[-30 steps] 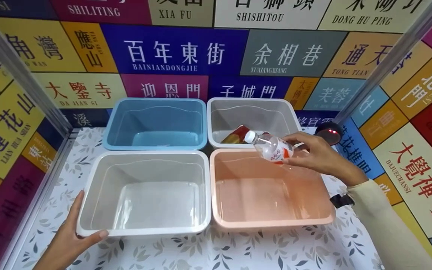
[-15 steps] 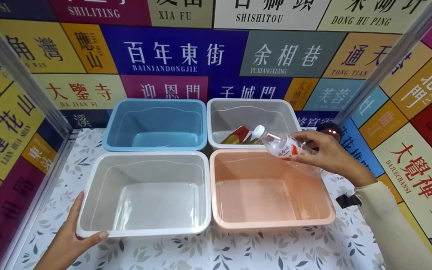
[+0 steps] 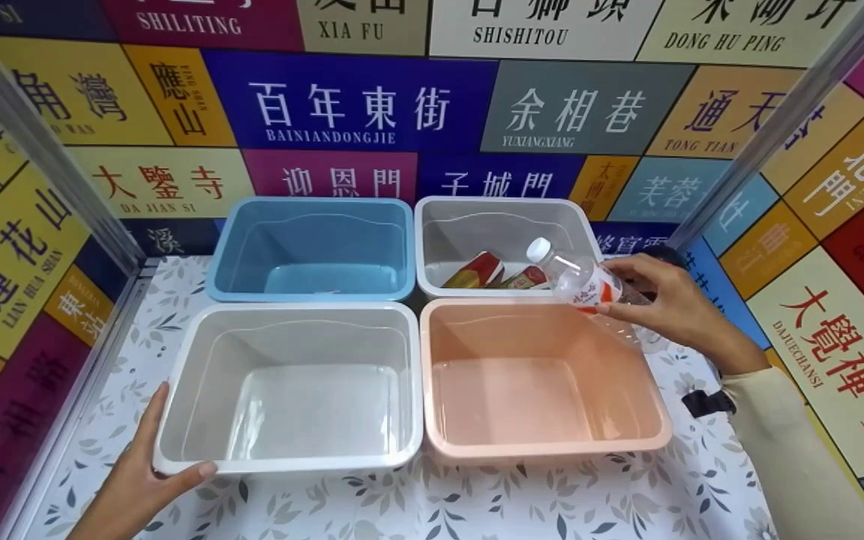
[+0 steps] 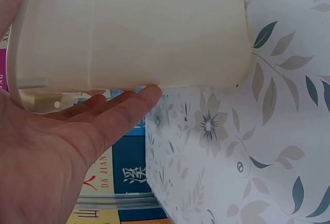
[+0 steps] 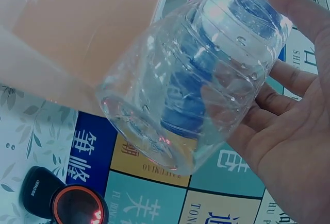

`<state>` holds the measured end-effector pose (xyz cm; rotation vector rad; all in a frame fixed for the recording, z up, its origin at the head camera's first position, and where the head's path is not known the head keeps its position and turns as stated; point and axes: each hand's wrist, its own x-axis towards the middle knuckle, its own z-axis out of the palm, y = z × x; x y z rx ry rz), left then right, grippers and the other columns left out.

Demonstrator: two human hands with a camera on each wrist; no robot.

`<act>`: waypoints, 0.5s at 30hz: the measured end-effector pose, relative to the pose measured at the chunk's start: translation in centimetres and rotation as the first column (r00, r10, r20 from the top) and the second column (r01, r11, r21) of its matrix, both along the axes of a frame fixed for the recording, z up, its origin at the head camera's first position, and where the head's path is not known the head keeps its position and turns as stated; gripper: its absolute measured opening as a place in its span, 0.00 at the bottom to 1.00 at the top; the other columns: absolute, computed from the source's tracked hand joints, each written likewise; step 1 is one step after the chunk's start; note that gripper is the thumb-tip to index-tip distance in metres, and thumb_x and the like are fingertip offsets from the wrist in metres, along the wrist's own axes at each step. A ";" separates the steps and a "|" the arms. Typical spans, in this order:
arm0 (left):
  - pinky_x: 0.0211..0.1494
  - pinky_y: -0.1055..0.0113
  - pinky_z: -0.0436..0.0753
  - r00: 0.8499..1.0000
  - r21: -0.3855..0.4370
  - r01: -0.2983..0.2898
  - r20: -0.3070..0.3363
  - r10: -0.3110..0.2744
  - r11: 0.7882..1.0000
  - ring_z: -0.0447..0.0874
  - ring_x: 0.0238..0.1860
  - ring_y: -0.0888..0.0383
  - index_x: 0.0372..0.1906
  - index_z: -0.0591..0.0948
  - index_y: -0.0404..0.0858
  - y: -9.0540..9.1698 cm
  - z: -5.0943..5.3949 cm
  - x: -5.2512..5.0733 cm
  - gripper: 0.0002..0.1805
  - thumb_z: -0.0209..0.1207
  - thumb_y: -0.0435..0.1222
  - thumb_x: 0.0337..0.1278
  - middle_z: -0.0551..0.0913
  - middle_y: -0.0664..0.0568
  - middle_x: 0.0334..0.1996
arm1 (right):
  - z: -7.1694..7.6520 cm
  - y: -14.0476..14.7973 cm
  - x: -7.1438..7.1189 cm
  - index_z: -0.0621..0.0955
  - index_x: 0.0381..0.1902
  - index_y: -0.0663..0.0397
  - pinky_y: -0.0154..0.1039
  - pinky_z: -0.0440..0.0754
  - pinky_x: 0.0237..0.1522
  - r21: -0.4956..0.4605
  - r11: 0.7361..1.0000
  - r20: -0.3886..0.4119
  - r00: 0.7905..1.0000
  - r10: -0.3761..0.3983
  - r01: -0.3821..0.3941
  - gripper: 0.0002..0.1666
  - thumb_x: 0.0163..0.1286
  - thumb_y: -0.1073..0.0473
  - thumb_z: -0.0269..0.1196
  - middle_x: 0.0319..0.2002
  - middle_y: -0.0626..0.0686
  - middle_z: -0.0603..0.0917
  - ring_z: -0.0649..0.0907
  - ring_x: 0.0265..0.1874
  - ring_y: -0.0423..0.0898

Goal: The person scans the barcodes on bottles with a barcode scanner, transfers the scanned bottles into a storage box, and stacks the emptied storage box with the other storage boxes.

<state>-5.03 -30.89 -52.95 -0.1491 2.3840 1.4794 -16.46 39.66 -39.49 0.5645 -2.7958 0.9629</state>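
A clear plastic bottle (image 3: 578, 277) with a white cap and a red-and-white label tilts over the back right of the peach bin (image 3: 537, 450). My right hand (image 3: 664, 304) grips it round the label and body, thumb on the near side. In the right wrist view, the ribbed bottle (image 5: 221, 64) shows droplets inside. At the white bin's (image 3: 289, 461) front left corner rests my left hand (image 3: 132, 472), thumb at the front rim, a finger along the left side. The left wrist view shows its straight fingers touching the bin's outer wall.
Behind stand a blue bin (image 3: 312, 206) and a grey bin (image 3: 503, 206). Red-and-gold packages (image 3: 477, 270) lie in the grey one. A dark round device (image 5: 77, 206) with red lights stands right of the bins. Printed panels enclose the leaf-patterned table (image 3: 372, 502).
My right hand has carried the bottle rightward, so a second red-and-gold package in the grey bin now shows. My left hand has stayed at the white bin.
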 end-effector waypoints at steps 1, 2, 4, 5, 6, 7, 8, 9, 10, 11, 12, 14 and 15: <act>0.69 0.39 0.80 1.000 0.001 0.000 0.001 0.000 1.000 0.62 0.78 0.26 0.87 0.21 0.63 0.0 0.0 0.0 0.75 0.76 0.46 0.69 0.37 0.31 0.89 | 0.0 0.1 0.0 0.84 0.70 0.50 0.18 0.78 0.55 0.000 1.000 0.003 1.000 -0.010 0.010 0.35 0.67 0.58 0.82 0.62 0.53 0.85 0.83 0.52 0.33; 0.69 0.38 0.79 1.000 -0.002 0.001 0.002 -0.001 1.000 0.62 0.78 0.26 0.87 0.20 0.63 0.0 0.0 0.0 0.75 0.76 0.46 0.69 0.36 0.31 0.89 | -0.1 0.2 0.0 0.84 0.71 0.50 0.18 0.78 0.55 -0.003 1.000 0.007 1.000 -0.021 0.021 0.36 0.67 0.58 0.82 0.63 0.54 0.85 0.83 0.53 0.33; 0.70 0.37 0.79 1.000 -0.007 0.002 0.002 -0.002 1.000 0.62 0.78 0.26 0.87 0.20 0.64 0.0 0.0 0.0 0.75 0.76 0.47 0.69 0.35 0.32 0.89 | -0.1 0.4 0.1 0.83 0.72 0.50 0.18 0.77 0.56 -0.005 0.999 0.015 0.999 -0.046 0.046 0.36 0.67 0.57 0.82 0.64 0.55 0.84 0.82 0.54 0.31; 0.70 0.37 0.79 1.000 -0.008 0.003 0.001 -0.003 1.000 0.62 0.78 0.25 0.87 0.20 0.64 0.0 0.0 0.0 0.75 0.76 0.47 0.69 0.35 0.32 0.89 | -0.1 0.5 0.1 0.83 0.72 0.50 0.18 0.77 0.56 -0.006 0.998 0.020 0.998 -0.056 0.056 0.37 0.67 0.57 0.82 0.65 0.56 0.84 0.81 0.55 0.31; 0.70 0.36 0.78 1.000 -0.008 0.004 0.000 -0.004 1.000 0.62 0.78 0.25 0.87 0.20 0.64 0.0 0.0 0.0 0.75 0.76 0.47 0.69 0.35 0.32 0.89 | -0.2 0.6 0.0 0.82 0.73 0.51 0.18 0.78 0.55 -0.007 0.998 0.022 0.998 -0.066 0.066 0.37 0.67 0.57 0.82 0.65 0.57 0.84 0.81 0.54 0.31; 0.70 0.36 0.78 1.000 -0.009 0.006 -0.001 -0.006 1.000 0.61 0.78 0.25 0.87 0.20 0.63 0.0 0.0 0.0 0.75 0.76 0.47 0.69 0.34 0.31 0.89 | -0.2 0.7 0.1 0.82 0.73 0.51 0.18 0.78 0.54 -0.009 0.997 0.025 0.997 -0.075 0.075 0.38 0.68 0.57 0.82 0.65 0.57 0.84 0.81 0.54 0.30; 0.70 0.36 0.77 1.000 -0.009 0.006 -0.001 -0.006 1.000 0.61 0.78 0.25 0.86 0.20 0.63 0.0 0.0 0.0 0.75 0.76 0.47 0.69 0.34 0.32 0.89 | -0.1 0.7 0.0 0.82 0.73 0.51 0.18 0.78 0.54 -0.012 0.997 0.026 0.996 -0.081 0.082 0.38 0.68 0.56 0.82 0.66 0.57 0.84 0.82 0.53 0.29; 0.71 0.35 0.77 1.000 -0.007 0.006 0.001 -0.006 1.000 0.60 0.78 0.24 0.86 0.20 0.64 0.0 0.0 0.0 0.75 0.76 0.46 0.69 0.33 0.32 0.89 | -0.2 0.8 0.1 0.81 0.74 0.51 0.18 0.79 0.53 -0.015 0.996 0.026 0.996 -0.086 0.087 0.38 0.68 0.56 0.82 0.66 0.58 0.84 0.82 0.52 0.29; 0.71 0.35 0.77 1.000 -0.005 0.007 0.003 -0.007 1.000 0.60 0.79 0.24 0.86 0.20 0.63 -0.1 0.0 -0.1 0.75 0.76 0.46 0.69 0.33 0.32 0.89 | -0.2 0.9 0.1 0.81 0.74 0.52 0.18 0.79 0.53 -0.015 0.996 0.025 0.995 -0.091 0.092 0.39 0.68 0.56 0.82 0.66 0.58 0.84 0.82 0.52 0.28; 0.71 0.35 0.76 1.000 -0.002 0.007 0.008 -0.007 1.000 0.59 0.79 0.25 0.86 0.20 0.64 -0.1 0.0 -0.1 0.75 0.76 0.46 0.69 0.32 0.33 0.89 | -0.2 1.0 0.1 0.81 0.74 0.52 0.17 0.79 0.52 -0.017 0.995 0.025 0.995 -0.095 0.096 0.39 0.68 0.56 0.81 0.66 0.59 0.83 0.82 0.51 0.28; 0.72 0.35 0.76 1.000 0.001 0.007 0.014 -0.007 1.000 0.59 0.79 0.25 0.86 0.19 0.64 -0.1 0.0 -0.2 0.75 0.76 0.47 0.69 0.32 0.33 0.89 | -0.2 1.1 0.1 0.80 0.74 0.53 0.17 0.79 0.52 -0.018 0.995 0.024 0.995 -0.101 0.101 0.39 0.69 0.56 0.81 0.66 0.59 0.83 0.82 0.51 0.28; 0.72 0.35 0.75 1.000 0.003 0.005 0.029 -0.005 1.000 0.58 0.80 0.26 0.86 0.19 0.64 -0.1 0.0 -0.2 0.75 0.75 0.47 0.69 0.32 0.34 0.90 | -0.2 1.2 0.1 0.80 0.75 0.54 0.16 0.77 0.53 -0.017 0.994 0.023 0.994 -0.111 0.111 0.39 0.69 0.56 0.81 0.67 0.59 0.83 0.84 0.52 0.34; 0.73 0.34 0.75 0.999 0.002 0.004 0.034 -0.004 1.000 0.58 0.80 0.26 0.86 0.19 0.64 -0.1 0.0 -0.2 0.75 0.75 0.48 0.69 0.32 0.34 0.90 | -0.2 1.3 0.1 0.80 0.75 0.54 0.16 0.77 0.53 -0.017 0.993 0.024 0.993 -0.115 0.116 0.39 0.69 0.56 0.81 0.67 0.60 0.83 0.84 0.53 0.35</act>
